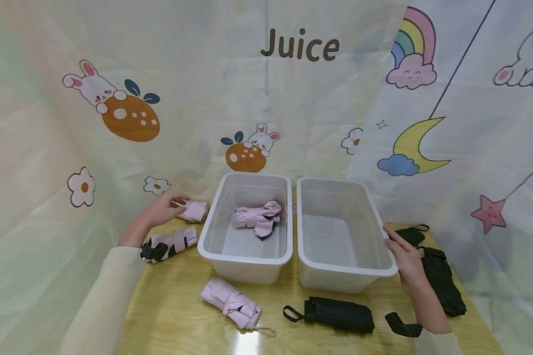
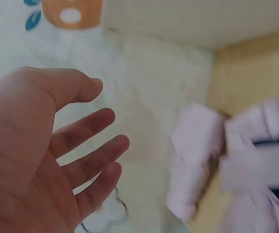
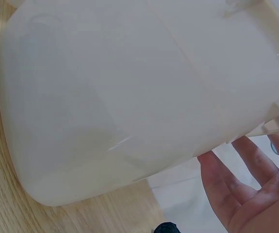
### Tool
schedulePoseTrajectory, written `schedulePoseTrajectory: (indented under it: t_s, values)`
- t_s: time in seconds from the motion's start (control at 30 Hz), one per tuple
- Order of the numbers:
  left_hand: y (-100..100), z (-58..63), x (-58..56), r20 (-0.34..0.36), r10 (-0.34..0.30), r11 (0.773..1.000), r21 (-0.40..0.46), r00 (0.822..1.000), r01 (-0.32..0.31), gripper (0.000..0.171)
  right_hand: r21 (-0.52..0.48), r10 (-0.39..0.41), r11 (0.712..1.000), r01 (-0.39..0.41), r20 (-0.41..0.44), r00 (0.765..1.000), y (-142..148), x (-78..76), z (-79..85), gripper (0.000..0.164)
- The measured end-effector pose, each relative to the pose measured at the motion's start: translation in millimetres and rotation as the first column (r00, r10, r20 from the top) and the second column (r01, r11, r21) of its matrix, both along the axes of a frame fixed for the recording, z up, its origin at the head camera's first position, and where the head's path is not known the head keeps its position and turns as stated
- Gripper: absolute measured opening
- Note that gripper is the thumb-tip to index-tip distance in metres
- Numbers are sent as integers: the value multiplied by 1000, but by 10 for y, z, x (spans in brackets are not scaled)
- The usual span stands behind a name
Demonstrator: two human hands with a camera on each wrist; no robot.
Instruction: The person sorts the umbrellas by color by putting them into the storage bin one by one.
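My left hand point(image 1: 163, 209) hovers by a folded pink umbrella point(image 1: 194, 211) at the back left, its fingers loosely spread around nothing. In the left wrist view that hand point(image 2: 57, 141) is apart from the pink umbrellas. A second pink umbrella point(image 1: 182, 239) lies below my left wrist. My right hand point(image 1: 406, 261) touches the right white bin point(image 1: 348, 270) at its outer right side, near the rim. Seen from the right wrist, the fingers point(image 3: 217, 174) rest against the bin's wall, fairly straight. Inside the left white bin point(image 1: 248, 266) lies another pink umbrella point(image 1: 250, 217).
On the wooden table point(image 1: 173, 315), a pink umbrella point(image 1: 231, 301) and a black umbrella point(image 1: 339, 314) lie in front of the bins. More black umbrellas point(image 1: 441, 283) are at the right edge, beside my right arm. A printed cloth point(image 1: 311, 113) hangs behind and at both sides.
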State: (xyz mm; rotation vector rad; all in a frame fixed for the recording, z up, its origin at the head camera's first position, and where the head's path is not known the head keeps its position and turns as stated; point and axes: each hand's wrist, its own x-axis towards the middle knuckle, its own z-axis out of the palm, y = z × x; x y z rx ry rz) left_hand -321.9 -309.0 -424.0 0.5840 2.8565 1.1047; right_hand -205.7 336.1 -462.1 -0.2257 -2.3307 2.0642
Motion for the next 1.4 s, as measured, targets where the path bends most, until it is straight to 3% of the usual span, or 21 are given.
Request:
schedulePoseTrajectory:
  t_s: [0.2,0.37,0.6,0.73,0.9,1.03,1.4]
  values:
    - [-227,-274,179,-8,31,999,-30,999,-31,40,-32,11,999,-12,-33,999,21,6,-15,59]
    - [-345,-528,307,-30,52,989,-135,998,-56,54,-51,28,998,-30,-45,999,17,5,-31,59]
    - [-307,-844,379,-67,55,932,-353,996,-75,75,-49,22,998,-24,-49,999,29,17,-37,59]
    - [-315,-996,401,-172,19,899,-427,985,-92,74,-59,13,998,-15,-35,999,23,16,-31,59]
    - [-311,-1052,432,-258,-32,872,-479,966,-99,68,-56,9,998,-9,-17,1000,11,7,-27,59]
    - [-277,-1040,452,-241,-27,859,-502,970,-101,65,-59,10,998,-11,-18,1000,6,7,-35,59]
    - [-247,-1104,427,-238,8,852,-507,971,-131,71,-67,7,998,-10,-43,999,2,4,-55,57]
